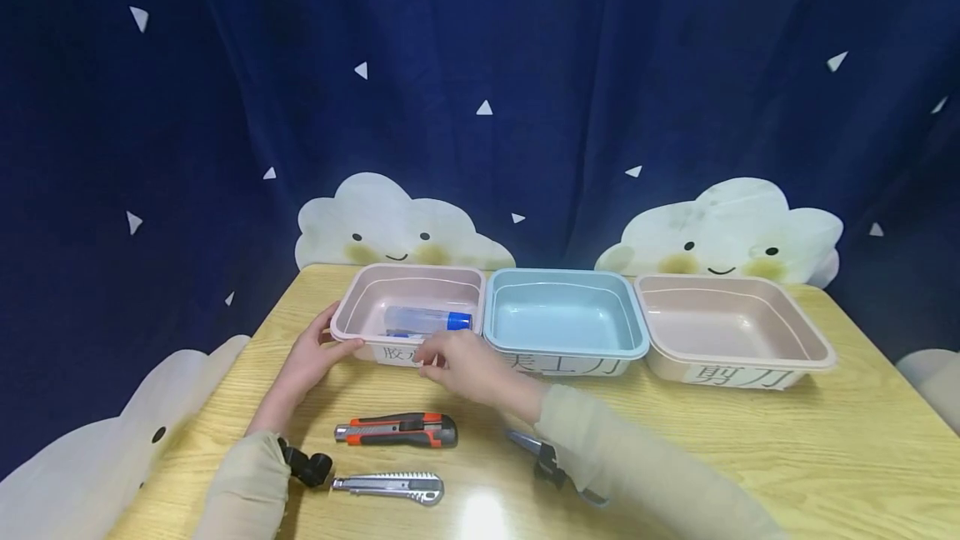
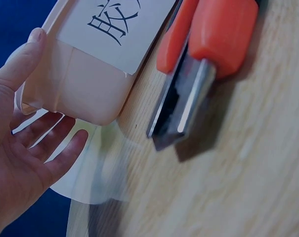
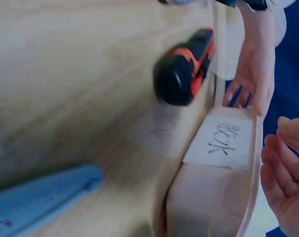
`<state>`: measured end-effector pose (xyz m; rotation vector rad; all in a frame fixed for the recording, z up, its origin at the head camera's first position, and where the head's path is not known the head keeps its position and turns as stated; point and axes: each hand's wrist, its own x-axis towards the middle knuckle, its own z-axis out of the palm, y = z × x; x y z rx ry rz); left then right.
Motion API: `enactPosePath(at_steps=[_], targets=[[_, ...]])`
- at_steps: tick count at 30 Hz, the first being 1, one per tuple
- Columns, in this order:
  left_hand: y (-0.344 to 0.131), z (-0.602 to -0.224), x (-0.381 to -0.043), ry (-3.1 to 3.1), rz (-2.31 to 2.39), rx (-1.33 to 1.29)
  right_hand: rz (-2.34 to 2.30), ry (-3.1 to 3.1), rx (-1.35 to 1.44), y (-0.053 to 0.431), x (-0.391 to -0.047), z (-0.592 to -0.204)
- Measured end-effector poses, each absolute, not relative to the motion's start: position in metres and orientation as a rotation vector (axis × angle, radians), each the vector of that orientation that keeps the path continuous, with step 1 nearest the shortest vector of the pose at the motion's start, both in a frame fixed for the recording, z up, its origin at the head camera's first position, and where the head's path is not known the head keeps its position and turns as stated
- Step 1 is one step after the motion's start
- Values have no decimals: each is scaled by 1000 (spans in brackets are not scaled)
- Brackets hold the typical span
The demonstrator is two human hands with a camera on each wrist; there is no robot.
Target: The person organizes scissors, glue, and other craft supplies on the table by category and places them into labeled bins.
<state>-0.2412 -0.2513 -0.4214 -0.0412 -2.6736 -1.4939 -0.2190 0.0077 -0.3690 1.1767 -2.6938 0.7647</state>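
In the head view, my left hand [image 1: 311, 357] touches the left front corner of a pink bin [image 1: 352, 307]. Its thumb lies on the rim, and its fingers extend along the end, fairly straight in the left wrist view. My right hand [image 1: 465, 365] is at the same bin's front rim, fingers loosely bent; in the right wrist view nothing shows between them. Inside the bin lies a clear glue tube [image 1: 416, 320] with a blue cap, above another partly hidden item with blue on it. An orange-and-black utility knife [image 1: 397, 430] lies in front of the bin.
A silver utility knife [image 1: 388, 486] lies nearer the front. A grey-blue object [image 1: 523, 441] is partly hidden under my right forearm. A light blue bin [image 1: 566, 344] and a beige bin [image 1: 738, 350], both labelled, stand to the right on the wooden table [image 1: 870, 432].
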Motion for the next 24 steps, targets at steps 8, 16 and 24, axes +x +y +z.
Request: enactPosePath(at_steps=[8,16,24], targets=[[-250,-418,-240,-2677,-1492,-28,583,-2748,1384,8,-211,-391],[-252,-421,-241,-2674,-1502,-25,435,-2779,1435,-1,-204,-404],[-262,-440,-255,-2655,-1506,-9,410,-2829,1437,-8,-199,-412]])
